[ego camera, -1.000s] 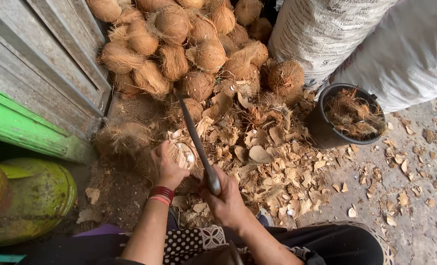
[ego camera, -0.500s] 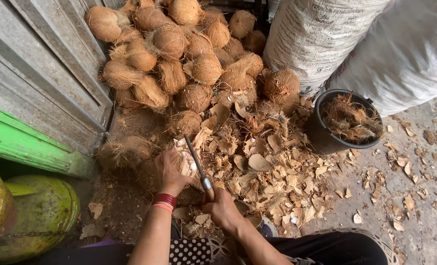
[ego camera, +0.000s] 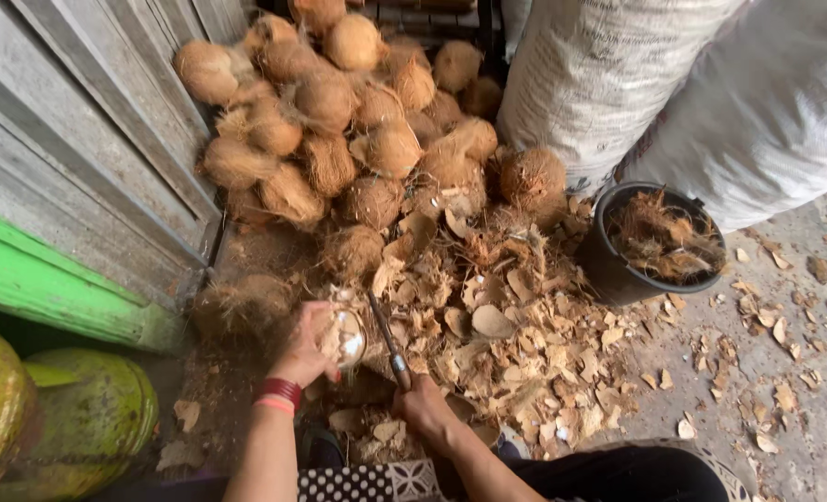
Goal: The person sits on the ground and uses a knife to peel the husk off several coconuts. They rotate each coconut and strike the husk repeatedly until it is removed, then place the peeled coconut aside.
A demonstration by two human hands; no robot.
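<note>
Head view: left hand grips coconut; right hand knife; white sacks behind.

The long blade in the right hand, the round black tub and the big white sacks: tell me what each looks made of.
The long blade, gripped by the right hand, looks like dull dark metal: thin, straight, with a faint sheen. The round black tub looks like smooth moulded plastic, with an even rim and slight gloss. The big white sacks look like woven plastic fabric: a fine weave pattern and soft creases.
</note>
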